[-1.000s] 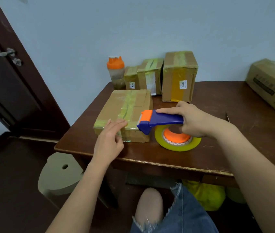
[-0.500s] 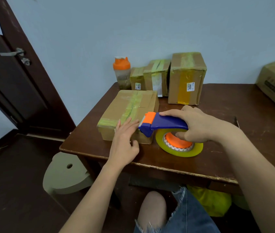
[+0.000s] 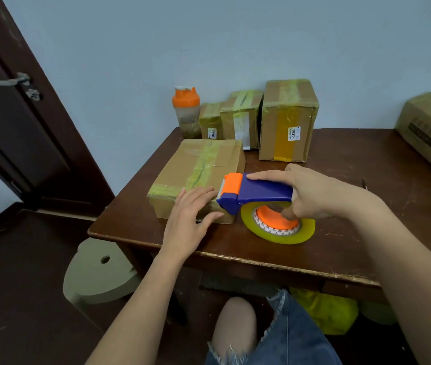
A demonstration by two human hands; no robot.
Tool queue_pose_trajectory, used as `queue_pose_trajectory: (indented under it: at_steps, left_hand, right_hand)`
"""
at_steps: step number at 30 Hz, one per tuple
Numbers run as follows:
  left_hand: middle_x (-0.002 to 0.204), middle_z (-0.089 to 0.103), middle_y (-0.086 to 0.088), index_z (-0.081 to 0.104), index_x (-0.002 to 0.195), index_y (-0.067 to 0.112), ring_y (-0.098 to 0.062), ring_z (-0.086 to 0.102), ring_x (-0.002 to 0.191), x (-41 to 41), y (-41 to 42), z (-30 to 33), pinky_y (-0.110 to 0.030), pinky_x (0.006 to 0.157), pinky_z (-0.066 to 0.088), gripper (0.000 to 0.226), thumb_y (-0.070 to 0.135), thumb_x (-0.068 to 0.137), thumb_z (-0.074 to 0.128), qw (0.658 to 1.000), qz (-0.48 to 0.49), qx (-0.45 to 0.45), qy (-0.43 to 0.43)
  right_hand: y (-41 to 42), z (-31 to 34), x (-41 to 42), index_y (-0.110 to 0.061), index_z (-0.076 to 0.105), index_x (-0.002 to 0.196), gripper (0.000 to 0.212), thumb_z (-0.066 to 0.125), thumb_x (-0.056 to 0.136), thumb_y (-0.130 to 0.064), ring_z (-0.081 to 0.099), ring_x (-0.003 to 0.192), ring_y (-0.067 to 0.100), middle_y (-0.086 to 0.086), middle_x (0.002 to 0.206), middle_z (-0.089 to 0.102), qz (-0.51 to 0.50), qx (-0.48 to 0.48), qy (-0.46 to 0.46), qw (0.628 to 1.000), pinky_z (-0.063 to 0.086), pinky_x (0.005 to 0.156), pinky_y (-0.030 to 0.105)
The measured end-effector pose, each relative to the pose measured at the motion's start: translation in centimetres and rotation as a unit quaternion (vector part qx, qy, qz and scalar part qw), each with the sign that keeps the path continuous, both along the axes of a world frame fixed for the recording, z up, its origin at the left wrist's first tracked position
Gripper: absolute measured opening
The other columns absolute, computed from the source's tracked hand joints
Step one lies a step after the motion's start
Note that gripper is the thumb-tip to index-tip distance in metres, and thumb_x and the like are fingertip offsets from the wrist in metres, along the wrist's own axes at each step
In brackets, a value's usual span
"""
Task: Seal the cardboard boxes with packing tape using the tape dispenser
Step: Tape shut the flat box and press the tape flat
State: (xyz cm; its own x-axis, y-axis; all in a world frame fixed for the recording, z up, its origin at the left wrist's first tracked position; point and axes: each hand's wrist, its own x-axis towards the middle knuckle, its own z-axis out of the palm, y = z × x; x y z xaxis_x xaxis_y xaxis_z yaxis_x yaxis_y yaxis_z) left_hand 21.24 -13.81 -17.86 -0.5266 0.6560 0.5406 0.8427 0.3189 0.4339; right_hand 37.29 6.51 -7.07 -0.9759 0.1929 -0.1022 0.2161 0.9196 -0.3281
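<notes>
A flat cardboard box (image 3: 190,169) with yellowish tape along its top seam lies at the table's front left. My left hand (image 3: 189,222) presses with straight fingers on the box's near right corner, thumb against its front face. My right hand (image 3: 314,192) grips the blue handle of the tape dispenser (image 3: 256,192), whose orange cutter end touches that corner. The yellow tape roll (image 3: 279,227) on its orange hub rests flat on the wooden table (image 3: 354,248) under the handle.
Three taped boxes (image 3: 286,119) and an orange-lidded shaker bottle (image 3: 186,111) stand along the wall behind. A larger box (image 3: 430,133) sits at the far right. A dark door (image 3: 11,122) is on the left, a pale stool (image 3: 98,272) below the table edge.
My left hand slid right along the box's near edge to the corner by the dispenser's cutter. The view shifted; the right hand keeps its grip on the handle.
</notes>
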Motion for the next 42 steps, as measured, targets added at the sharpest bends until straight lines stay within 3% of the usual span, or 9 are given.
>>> queue_pose_trajectory:
  at_steps: [7,14,18,22,27,34,42]
  left_hand:
    - [0.134,0.060,0.007,0.061,0.130,0.023,-0.008,0.046,0.130,0.1,-0.2,0.4,-0.013,0.116,0.001,0.044,0.031,0.087,0.071,1.000,-0.007,0.000,-0.003]
    - [0.129,0.061,0.008,0.066,0.124,0.022,-0.001,0.046,0.125,-0.1,0.1,0.0,-0.013,0.116,0.000,0.042,0.032,0.084,0.074,0.999,0.010,0.043,-0.011]
    - [0.130,0.060,0.010,0.065,0.124,0.024,-0.006,0.048,0.127,0.5,0.6,0.2,-0.019,0.118,-0.003,0.050,0.048,0.080,0.072,0.999,0.031,0.040,0.002]
    - [0.141,0.054,0.005,0.058,0.133,0.029,-0.015,0.037,0.138,1.6,1.0,0.8,-0.035,0.120,-0.004,0.066,0.066,0.078,0.062,0.996,0.075,-0.038,0.032]
    - [0.142,0.051,-0.003,0.052,0.135,0.042,-0.027,0.032,0.141,2.4,1.8,0.9,-0.046,0.117,-0.008,0.053,0.060,0.086,0.059,0.990,0.095,-0.083,0.063]
    - [0.140,0.055,-0.005,0.057,0.130,0.042,-0.030,0.034,0.139,2.3,1.9,0.8,-0.054,0.118,-0.002,0.041,0.052,0.090,0.051,0.993,0.088,-0.068,0.049]
    - [0.138,0.056,-0.005,0.057,0.131,0.042,-0.032,0.036,0.138,2.2,1.8,0.8,-0.056,0.118,0.001,0.043,0.051,0.091,0.044,0.992,0.085,-0.074,0.053]
  right_hand:
    - [0.9,0.1,0.3,-0.071,0.013,0.128,0.096,0.078,0.079,-0.021,0.048,0.093,0.015,-0.006,0.107,0.039,0.018,-0.032,0.000,0.999,0.047,0.077,0.027]
    - [3.6,1.2,3.9,-0.067,0.029,0.132,0.083,0.077,0.080,-0.023,0.048,0.086,0.009,-0.010,0.100,0.041,-0.031,-0.004,-0.026,0.999,0.040,0.073,0.023]
    - [3.5,0.6,4.7,-0.065,0.028,0.134,0.080,0.072,0.085,-0.021,0.043,0.085,0.008,-0.011,0.097,0.039,-0.026,-0.005,-0.010,1.000,0.037,0.072,0.024]
    - [3.2,0.6,4.5,-0.063,0.025,0.136,0.083,0.070,0.085,-0.016,0.041,0.091,0.009,-0.014,0.098,0.037,-0.016,0.015,-0.013,1.000,0.041,0.076,0.026]
    - [2.7,0.6,4.1,-0.064,0.024,0.137,0.084,0.065,0.086,-0.011,0.039,0.099,0.012,-0.010,0.102,0.039,-0.018,0.041,-0.021,0.999,0.048,0.080,0.032]
    - [2.0,0.6,3.4,-0.068,0.015,0.136,0.082,0.051,0.090,-0.011,0.034,0.094,0.014,-0.005,0.105,0.035,-0.023,0.102,-0.030,0.994,0.035,0.063,0.026]
    - [1.2,0.7,2.8,-0.068,0.020,0.136,0.080,0.053,0.089,-0.013,0.035,0.098,0.016,-0.005,0.111,0.037,-0.031,0.114,-0.040,0.992,0.046,0.074,0.033]
